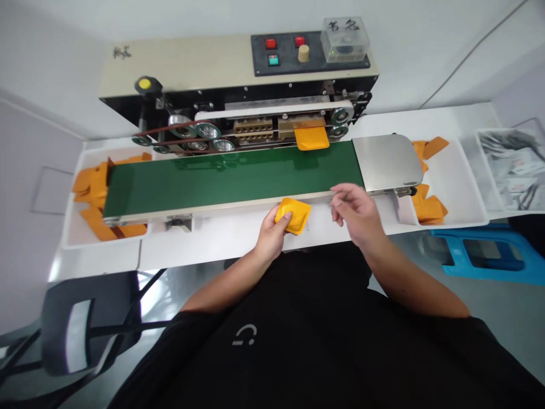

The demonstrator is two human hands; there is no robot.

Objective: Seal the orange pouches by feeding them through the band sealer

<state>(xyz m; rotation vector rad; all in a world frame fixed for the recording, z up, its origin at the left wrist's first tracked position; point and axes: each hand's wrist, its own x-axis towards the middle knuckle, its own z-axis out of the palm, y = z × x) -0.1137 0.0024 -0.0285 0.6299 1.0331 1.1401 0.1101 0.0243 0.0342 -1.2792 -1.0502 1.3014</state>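
My left hand [273, 232] grips a small yellow pouch [298, 215] in front of the conveyor, thumb across its face. To its right, my right hand [354, 211] is raised near the belt's front edge, fingers curled and slightly blurred; whether anything is between them cannot be made out. Another yellow-orange pouch [312, 137] hangs from the rollers of the band sealing machine [191, 65], above the green conveyor belt [230, 179]. A steel plate [387, 162] continues the belt on the right.
A white bin [466, 182] with orange pouches stands right, another bin [68, 227] with pouches left. A tray of grey packets [515, 162] lies far right. Below are a blue stool [496, 255] and a black chair [91, 324]. Red and green buttons [273, 60] sit atop the machine.
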